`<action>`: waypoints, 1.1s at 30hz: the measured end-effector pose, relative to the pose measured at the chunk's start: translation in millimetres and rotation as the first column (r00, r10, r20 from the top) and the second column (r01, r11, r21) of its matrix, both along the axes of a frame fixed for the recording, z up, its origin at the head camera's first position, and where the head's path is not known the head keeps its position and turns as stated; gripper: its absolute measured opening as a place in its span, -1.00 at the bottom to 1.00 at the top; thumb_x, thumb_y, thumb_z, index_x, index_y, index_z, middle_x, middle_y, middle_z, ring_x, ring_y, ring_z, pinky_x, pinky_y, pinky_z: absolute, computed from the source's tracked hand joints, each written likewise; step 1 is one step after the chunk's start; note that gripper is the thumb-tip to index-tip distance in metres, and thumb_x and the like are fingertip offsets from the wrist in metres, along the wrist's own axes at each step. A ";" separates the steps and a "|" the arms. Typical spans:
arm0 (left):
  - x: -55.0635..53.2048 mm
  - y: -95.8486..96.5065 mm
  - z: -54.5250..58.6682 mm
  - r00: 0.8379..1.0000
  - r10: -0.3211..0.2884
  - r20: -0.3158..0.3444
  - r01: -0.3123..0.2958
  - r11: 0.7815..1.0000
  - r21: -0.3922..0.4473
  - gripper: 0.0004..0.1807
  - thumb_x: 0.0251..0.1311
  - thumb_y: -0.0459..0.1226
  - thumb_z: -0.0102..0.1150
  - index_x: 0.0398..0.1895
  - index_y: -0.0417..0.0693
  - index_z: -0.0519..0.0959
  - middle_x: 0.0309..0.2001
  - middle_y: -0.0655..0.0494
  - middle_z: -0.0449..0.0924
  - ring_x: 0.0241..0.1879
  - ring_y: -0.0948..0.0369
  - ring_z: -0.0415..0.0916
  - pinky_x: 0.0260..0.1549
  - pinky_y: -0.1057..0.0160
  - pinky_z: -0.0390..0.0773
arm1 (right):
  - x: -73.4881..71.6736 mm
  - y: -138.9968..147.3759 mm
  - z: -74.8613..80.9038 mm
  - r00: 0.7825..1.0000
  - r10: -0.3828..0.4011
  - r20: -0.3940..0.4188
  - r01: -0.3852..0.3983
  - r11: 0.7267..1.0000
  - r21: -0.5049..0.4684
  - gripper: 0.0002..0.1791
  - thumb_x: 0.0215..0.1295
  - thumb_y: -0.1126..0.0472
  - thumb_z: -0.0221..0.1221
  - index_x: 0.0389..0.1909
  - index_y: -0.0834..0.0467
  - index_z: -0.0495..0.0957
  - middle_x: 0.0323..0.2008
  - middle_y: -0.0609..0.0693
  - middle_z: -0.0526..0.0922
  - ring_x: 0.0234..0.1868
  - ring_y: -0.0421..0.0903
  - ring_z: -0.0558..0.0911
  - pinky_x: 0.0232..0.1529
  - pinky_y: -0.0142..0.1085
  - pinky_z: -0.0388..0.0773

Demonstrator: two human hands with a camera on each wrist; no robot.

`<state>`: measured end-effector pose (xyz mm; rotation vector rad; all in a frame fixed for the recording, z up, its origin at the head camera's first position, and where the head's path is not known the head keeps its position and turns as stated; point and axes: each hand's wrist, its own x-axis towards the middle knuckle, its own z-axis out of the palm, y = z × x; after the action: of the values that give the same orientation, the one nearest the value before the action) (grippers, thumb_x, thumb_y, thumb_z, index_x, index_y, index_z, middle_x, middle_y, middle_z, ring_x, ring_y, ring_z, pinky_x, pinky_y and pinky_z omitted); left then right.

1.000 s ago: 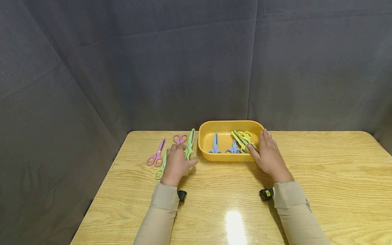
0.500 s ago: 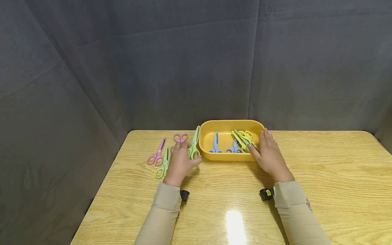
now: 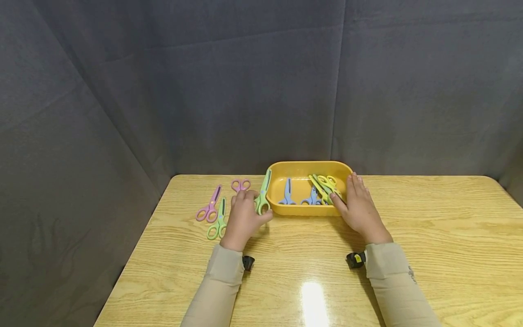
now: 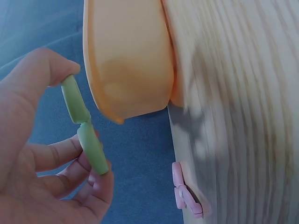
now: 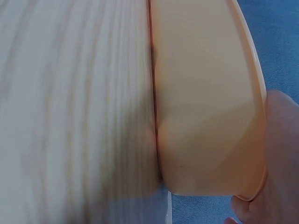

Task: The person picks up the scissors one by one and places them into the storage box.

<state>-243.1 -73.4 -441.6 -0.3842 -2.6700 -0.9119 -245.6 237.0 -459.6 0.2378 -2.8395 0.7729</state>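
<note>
My left hand (image 3: 245,220) holds a pair of green scissors (image 3: 264,190) by the finger loops, blades pointing away, at the left end of a yellow plastic tray (image 3: 306,210). In the left wrist view, the thumb presses one loop of the scissors (image 4: 74,100) and the fingertips the other. My right hand (image 3: 362,215) grips the tray's right end, its thumb over the front rim and its fingers along the outer side. Inside the tray lie blue scissors (image 3: 288,193), and a pile of yellow scissors (image 3: 328,181) and green ones at the right.
Left of the tray, pink scissors (image 3: 209,208), more pink scissors (image 3: 240,184) partly behind my left hand, and green scissors (image 3: 219,222) lie on the wooden table (image 3: 294,254). A dark grey cloth (image 3: 261,91) hangs behind the table's far edge.
My left hand has moved right with the green scissors, which now overlap the tray's left rim in the head view. The right hand stays on the tray's right end.
</note>
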 end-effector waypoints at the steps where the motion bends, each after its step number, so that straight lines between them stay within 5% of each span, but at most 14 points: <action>1: 0.2 0.2 0.1 1.000 -0.003 -0.004 0.003 1.000 0.001 -0.41 0.02 -0.19 0.42 0.08 -0.37 0.57 0.05 -0.22 0.55 0.05 -0.14 0.38 0.02 -0.01 0.46 | -0.1 0.1 0.0 1.000 0.000 0.001 0.000 1.000 0.000 -0.01 0.59 -0.26 -0.20 0.52 0.53 -0.20 0.55 0.46 -0.25 0.57 0.36 -0.24 0.48 0.26 -0.22; 33: -2.5 28.3 17.6 0.992 -0.113 0.050 0.114 0.993 -0.032 -0.39 0.17 -0.11 0.40 0.18 -0.33 0.54 0.09 -0.22 0.50 0.09 -0.09 0.39 0.02 0.03 0.55 | 0.2 1.0 -0.1 1.000 0.011 -0.009 -0.011 1.000 -0.013 -0.03 0.59 -0.21 -0.16 0.52 0.54 -0.21 0.55 0.48 -0.23 0.57 0.37 -0.24 0.47 0.27 -0.20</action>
<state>-245.6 -45.1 -424.0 -0.5337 -2.7344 -0.9193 -245.4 238.0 -459.7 0.2545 -2.8257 0.7903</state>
